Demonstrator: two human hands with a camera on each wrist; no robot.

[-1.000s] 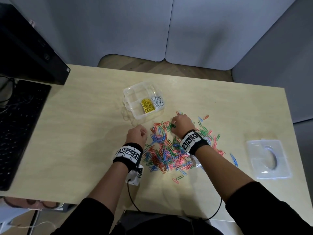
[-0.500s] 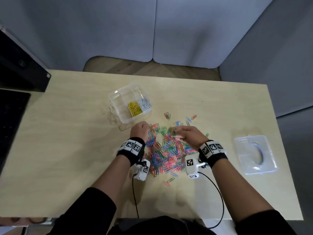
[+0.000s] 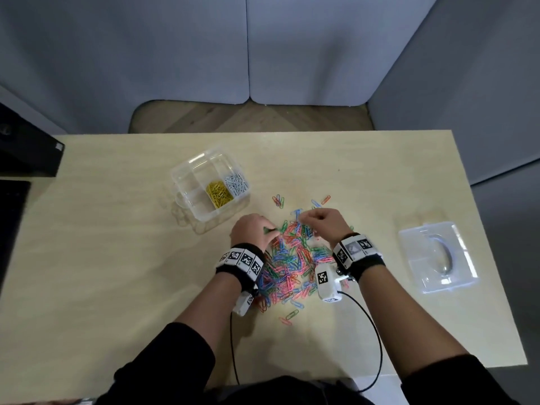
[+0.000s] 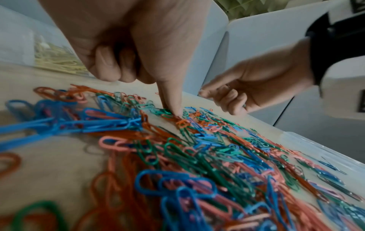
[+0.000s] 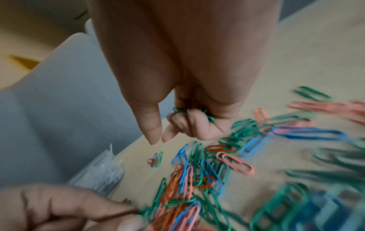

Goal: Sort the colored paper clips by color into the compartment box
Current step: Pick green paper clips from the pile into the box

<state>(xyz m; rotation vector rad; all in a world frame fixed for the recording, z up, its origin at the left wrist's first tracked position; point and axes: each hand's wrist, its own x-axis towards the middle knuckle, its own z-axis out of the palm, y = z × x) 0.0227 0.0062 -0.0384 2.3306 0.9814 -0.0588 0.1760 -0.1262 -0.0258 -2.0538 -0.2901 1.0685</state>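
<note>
A heap of mixed paper clips (image 3: 292,258) in blue, green, orange and pink lies mid-table. The clear compartment box (image 3: 178,177) stands behind it to the left, with yellow clips (image 3: 218,194) and white clips (image 3: 236,184) in two compartments. My left hand (image 3: 273,232) is at the heap's far-left edge, its thumb and forefinger pinching a green clip (image 4: 166,111) that still lies in the heap. My right hand (image 3: 304,219) hovers over the far side of the heap, with a small bunch of green clips (image 5: 207,115) held in its curled fingers.
A clear plastic lid (image 3: 436,258) lies at the right of the table. A few stray clips (image 3: 278,201) lie beyond the heap. A black keyboard (image 3: 11,223) and a dark device (image 3: 29,153) are at the left edge. Grey partitions stand behind the table.
My left hand has moved from beside the heap onto its far-left edge and now pinches a green clip. My right hand has swung round to the heap's right, still holding its green clips.
</note>
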